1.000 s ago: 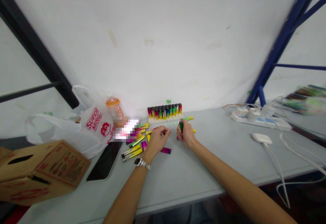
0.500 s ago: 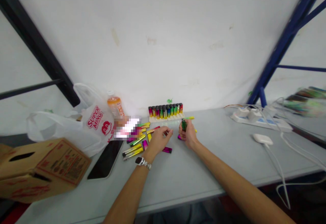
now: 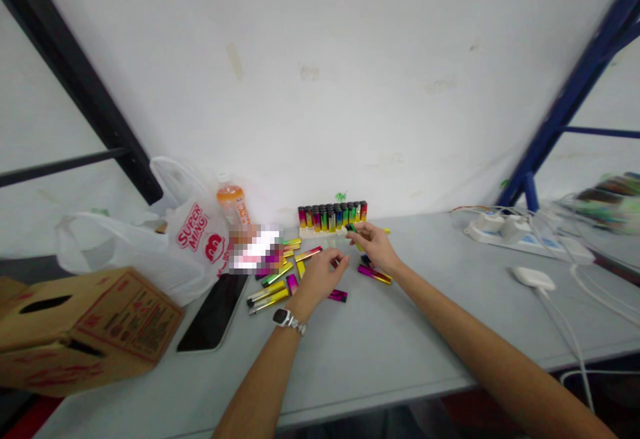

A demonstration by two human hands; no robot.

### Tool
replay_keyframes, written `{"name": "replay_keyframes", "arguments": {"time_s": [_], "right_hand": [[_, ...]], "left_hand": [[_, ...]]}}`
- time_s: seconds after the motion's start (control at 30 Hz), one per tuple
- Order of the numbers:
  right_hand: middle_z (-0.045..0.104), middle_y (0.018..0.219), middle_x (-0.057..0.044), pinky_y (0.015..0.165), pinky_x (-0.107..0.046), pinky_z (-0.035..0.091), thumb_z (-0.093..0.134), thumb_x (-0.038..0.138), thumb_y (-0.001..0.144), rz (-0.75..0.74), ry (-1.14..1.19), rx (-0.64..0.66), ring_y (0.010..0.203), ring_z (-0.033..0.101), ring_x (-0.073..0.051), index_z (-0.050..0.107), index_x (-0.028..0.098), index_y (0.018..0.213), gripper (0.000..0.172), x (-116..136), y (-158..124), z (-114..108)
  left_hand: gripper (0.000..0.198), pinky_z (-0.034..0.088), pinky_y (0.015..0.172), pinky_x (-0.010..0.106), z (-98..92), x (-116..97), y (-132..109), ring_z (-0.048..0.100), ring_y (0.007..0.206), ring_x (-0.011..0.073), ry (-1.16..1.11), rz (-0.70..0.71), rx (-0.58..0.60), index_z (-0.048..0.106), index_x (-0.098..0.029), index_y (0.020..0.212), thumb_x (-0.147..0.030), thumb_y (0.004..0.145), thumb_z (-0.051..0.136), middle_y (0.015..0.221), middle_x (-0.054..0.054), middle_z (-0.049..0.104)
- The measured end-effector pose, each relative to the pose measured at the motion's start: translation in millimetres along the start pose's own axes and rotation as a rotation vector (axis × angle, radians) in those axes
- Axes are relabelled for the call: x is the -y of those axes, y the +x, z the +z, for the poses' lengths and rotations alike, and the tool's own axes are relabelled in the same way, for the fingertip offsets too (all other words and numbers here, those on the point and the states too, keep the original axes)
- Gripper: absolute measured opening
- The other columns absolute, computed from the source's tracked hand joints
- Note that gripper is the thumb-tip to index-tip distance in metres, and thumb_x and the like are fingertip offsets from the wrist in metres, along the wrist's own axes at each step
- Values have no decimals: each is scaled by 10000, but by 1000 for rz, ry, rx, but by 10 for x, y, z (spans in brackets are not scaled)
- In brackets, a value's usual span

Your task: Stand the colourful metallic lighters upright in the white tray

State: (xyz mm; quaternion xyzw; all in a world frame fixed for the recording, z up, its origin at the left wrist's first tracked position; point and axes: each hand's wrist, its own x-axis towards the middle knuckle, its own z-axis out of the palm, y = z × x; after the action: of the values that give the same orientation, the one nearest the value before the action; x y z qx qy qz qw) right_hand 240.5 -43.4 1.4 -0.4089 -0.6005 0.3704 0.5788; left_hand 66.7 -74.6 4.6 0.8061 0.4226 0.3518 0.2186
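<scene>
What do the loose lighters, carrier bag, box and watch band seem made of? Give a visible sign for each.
Loose lighters: possibly plastic with a shiny metallic coating, given the bright reflected streaks.
Carrier bag: probably thin plastic film, faintly glossy; it looks creased and translucent.
Box: matt brown cardboard, judging by its folded edges and cut slot.
Watch band: probably polished metal; silvery links show.

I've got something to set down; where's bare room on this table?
Bare table lies between the right forearm and the white charger, and between both forearms toward the front edge. Crowded: around the left hand, with loose lighters, and farther left, with phone, bag and box.
</scene>
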Motion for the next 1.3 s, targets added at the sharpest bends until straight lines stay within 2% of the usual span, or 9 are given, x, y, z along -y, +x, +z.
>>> {"name": "replay_keyframes", "arguments": {"time_s": [0.13,0.27,0.37,0.53,0.8,0.93,1.07,1.23,1.3], "right_hand": [[684,851,-30,657,-287,446,626,372,817,-171,-348,32,759,623,-178,569,206,1055,296,24,292,-49],[639,806,-17,685,-303,445,555,303,845,-275,-509,93,720,595,-177,515,196,1083,264,15,547,-63],[613,777,-4,697,-309,456,542,258,835,-306,-533,138,686,582,-171,500,188,1131,307,-65,657,-66],[636,809,-28,722,-309,476,589,238,794,-333,-509,153,719,589,-169,595,183,996,209,-240,778,-75],[667,840,-35,727,-299,476,619,231,806,-328,-497,200,734,583,-162,659,169,960,171,-334,917,-62],[626,924,-77,881,-376,435,629,255,839,-433,-690,168,910,554,-213,724,176,922,149,-320,905,-102],[498,963,-99,921,-420,404,579,327,897,-495,-873,116,978,481,-246,741,201,1065,265,-233,793,-125],[457,1029,-99,905,-403,428,561,304,891,-418,-942,173,948,486,-237,495,173,1394,523,-48,437,-150],[465,1071,-102,892,-381,435,570,290,870,-358,-934,152,953,502,-228,506,160,1338,489,16,212,-194]], "left_hand": [[293,425,682,269,27,37,3,595,692,149,-2,-4,2,664,-173,753,-373,905,514,729,20,672],[281,426,689,268,24,44,-2,592,693,146,2,10,2,661,-172,748,-355,905,517,739,21,676],[274,430,694,267,15,43,-3,591,695,145,2,9,1,657,-173,743,-345,904,518,738,21,674],[287,425,675,262,18,26,-3,578,670,137,2,3,15,644,-177,728,-365,905,519,732,16,667],[278,426,676,263,25,23,-10,578,672,137,1,-21,31,652,-176,738,-358,902,520,729,13,666],[277,433,683,264,32,50,-6,587,679,140,1,-13,18,658,-178,745,-362,901,521,735,16,672],[291,437,670,260,40,61,-9,591,675,142,7,4,12,654,-178,737,-368,905,512,726,19,673],[287,424,640,254,38,43,-26,589,669,146,20,-9,22,661,-177,742,-360,901,509,702,17,664],[286,419,634,253,38,43,-26,592,673,148,23,-13,22,663,-176,743,-361,898,510,699,17,662]]}}
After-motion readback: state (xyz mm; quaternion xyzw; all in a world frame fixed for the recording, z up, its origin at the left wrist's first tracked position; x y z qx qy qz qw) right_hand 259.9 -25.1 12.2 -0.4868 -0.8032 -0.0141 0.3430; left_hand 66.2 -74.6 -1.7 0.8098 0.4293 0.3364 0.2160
